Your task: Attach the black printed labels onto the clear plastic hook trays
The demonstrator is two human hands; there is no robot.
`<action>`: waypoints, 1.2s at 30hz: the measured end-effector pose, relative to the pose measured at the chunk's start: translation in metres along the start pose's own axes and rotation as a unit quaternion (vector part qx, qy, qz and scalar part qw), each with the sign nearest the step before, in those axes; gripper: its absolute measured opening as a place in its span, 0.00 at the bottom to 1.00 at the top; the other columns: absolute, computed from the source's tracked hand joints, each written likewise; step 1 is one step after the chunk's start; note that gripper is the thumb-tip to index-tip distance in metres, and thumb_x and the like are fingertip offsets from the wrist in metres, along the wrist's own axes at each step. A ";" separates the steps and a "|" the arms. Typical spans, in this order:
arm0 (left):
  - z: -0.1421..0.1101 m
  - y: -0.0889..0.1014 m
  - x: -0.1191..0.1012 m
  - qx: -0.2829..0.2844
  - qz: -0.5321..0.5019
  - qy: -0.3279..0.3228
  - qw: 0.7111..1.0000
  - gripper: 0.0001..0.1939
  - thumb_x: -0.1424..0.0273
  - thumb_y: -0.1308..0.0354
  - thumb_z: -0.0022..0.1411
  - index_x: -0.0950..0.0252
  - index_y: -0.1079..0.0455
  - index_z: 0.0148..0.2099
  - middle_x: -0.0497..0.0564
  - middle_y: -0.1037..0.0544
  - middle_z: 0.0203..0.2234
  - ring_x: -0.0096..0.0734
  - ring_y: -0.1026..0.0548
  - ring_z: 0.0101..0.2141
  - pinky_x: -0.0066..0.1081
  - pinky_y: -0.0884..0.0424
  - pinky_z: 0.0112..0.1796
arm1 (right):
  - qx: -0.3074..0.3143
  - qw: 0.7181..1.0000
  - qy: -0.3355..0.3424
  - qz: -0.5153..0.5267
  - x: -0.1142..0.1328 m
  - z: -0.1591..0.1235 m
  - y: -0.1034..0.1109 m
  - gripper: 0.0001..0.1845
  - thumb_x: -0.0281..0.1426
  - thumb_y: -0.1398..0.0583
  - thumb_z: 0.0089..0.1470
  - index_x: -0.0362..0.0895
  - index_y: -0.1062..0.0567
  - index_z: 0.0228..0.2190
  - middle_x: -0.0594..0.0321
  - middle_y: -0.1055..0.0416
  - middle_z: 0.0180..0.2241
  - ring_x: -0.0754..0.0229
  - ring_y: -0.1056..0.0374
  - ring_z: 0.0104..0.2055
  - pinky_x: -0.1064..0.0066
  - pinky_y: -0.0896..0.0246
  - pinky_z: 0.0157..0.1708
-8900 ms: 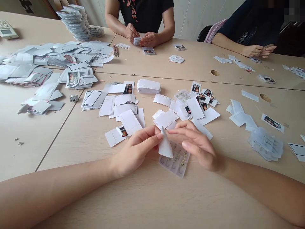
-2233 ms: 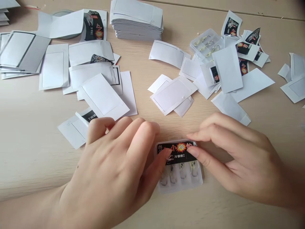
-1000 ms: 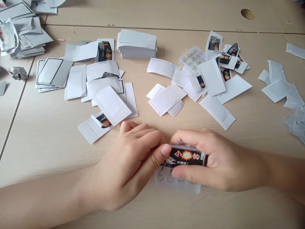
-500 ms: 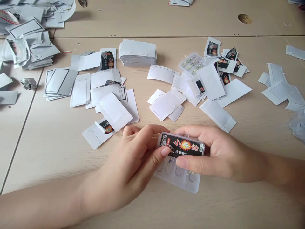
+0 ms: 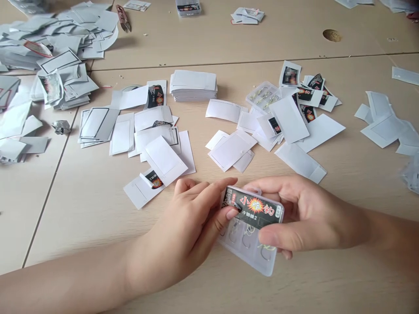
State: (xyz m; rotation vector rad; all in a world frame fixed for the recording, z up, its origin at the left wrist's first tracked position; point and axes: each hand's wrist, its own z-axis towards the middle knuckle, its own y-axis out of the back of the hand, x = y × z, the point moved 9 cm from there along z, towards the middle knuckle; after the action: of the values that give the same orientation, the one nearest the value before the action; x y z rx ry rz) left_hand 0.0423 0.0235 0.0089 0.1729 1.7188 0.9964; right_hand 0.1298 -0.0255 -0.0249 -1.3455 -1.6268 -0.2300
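Between my two hands is a clear plastic fish hook box (image 5: 245,248), tilted, with several hooks and pale line visible in its compartments. A black label (image 5: 253,208) with a red and yellow burst lies across the box's upper part. My left hand (image 5: 196,226) grips the left end, its thumb pressed on the label and its index finger along the top edge. My right hand (image 5: 304,218) holds the right end, thumb on the lower edge of the label and fingers behind the box. The undersides of the box and its far fingers are hidden.
White backing papers and labels (image 5: 166,159) lie scattered ahead of my hands. Behind them stands a neat stack of cards (image 5: 193,85). Another hook box (image 5: 263,93) sits among papers. Thread snips (image 5: 123,18) lie by a large paper pile (image 5: 72,37); a box (image 5: 188,8) is at the back.
The view has shifted, bringing the snips and the far box into sight. My right thumb has moved right, off the middle of the label toward its lower right. Both hands still hold the box.
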 end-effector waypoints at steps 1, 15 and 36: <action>0.000 0.000 -0.001 0.003 -0.008 -0.001 1.000 0.18 0.73 0.52 0.68 0.63 0.44 0.59 0.43 0.27 0.35 0.25 0.31 0.36 0.31 0.45 0.47 | 0.006 1.000 0.003 0.007 0.000 0.000 0.000 0.15 0.33 0.37 0.53 0.44 0.29 0.42 0.66 0.35 0.29 0.70 0.38 0.27 0.79 0.36 0.26; 0.004 -0.002 0.000 0.052 -0.104 0.052 0.992 0.18 0.67 0.60 0.70 0.65 0.38 0.29 0.45 0.32 0.24 0.28 0.34 0.29 0.35 0.44 0.40 | 0.044 0.998 0.017 0.041 -0.011 0.005 -0.025 0.12 0.29 0.33 0.49 0.42 0.29 0.36 0.67 0.34 0.31 0.68 0.38 0.34 0.77 0.42 0.33; -0.006 0.004 0.029 -0.014 -0.282 0.163 0.945 0.21 0.54 0.58 0.68 0.65 0.32 0.38 0.50 0.33 0.26 0.32 0.34 0.31 0.30 0.34 0.34 | -0.017 0.988 0.125 0.083 -0.005 0.001 0.008 0.13 0.38 0.40 0.57 0.43 0.34 0.39 0.65 0.32 0.29 0.70 0.37 0.26 0.79 0.40 0.27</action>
State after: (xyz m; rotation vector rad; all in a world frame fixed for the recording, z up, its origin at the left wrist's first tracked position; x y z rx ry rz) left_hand 0.0238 0.0392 -0.0092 -0.5080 1.8924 0.6382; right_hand 0.1357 -0.0251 -0.0323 -1.4103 -1.2998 -0.3149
